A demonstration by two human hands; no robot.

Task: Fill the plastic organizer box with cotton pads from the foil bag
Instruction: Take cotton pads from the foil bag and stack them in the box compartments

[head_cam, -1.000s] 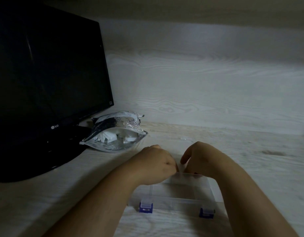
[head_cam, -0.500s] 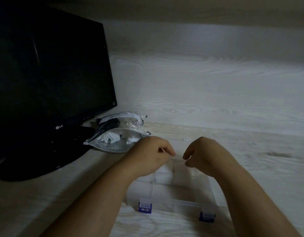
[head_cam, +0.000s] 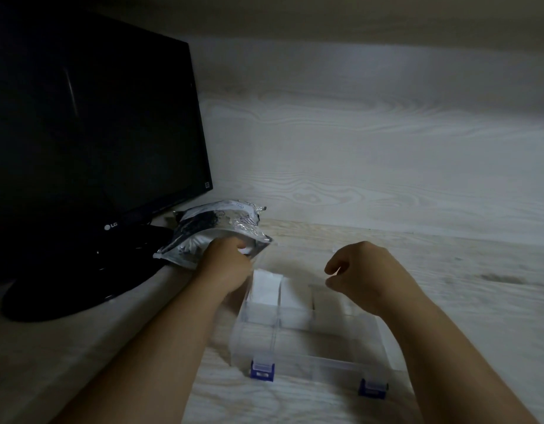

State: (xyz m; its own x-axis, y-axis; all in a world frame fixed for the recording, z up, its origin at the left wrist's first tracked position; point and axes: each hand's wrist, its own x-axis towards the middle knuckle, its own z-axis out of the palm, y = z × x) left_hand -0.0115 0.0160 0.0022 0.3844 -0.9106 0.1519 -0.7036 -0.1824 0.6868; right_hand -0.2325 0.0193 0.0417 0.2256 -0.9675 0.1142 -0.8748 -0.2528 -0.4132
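The clear plastic organizer box with two blue latches lies on the desk in front of me, its lid open. White cotton pads fill its far-left compartment, and more pads sit in the one beside it. The silver foil bag lies to the box's far left, its mouth facing me. My left hand reaches into that mouth with fingers curled; the fingertips are hidden in the bag. Above the box's far right compartments hovers my right hand, fingers loosely curled, holding nothing.
A black monitor on a round black stand fills the left side, right behind the foil bag. A pale wooden wall closes off the back of the desk.
My left hand has moved from above the box leftward and away into the foil bag's mouth. The right hand has lifted slightly and stays over the box. Pads in the far compartments are now uncovered.
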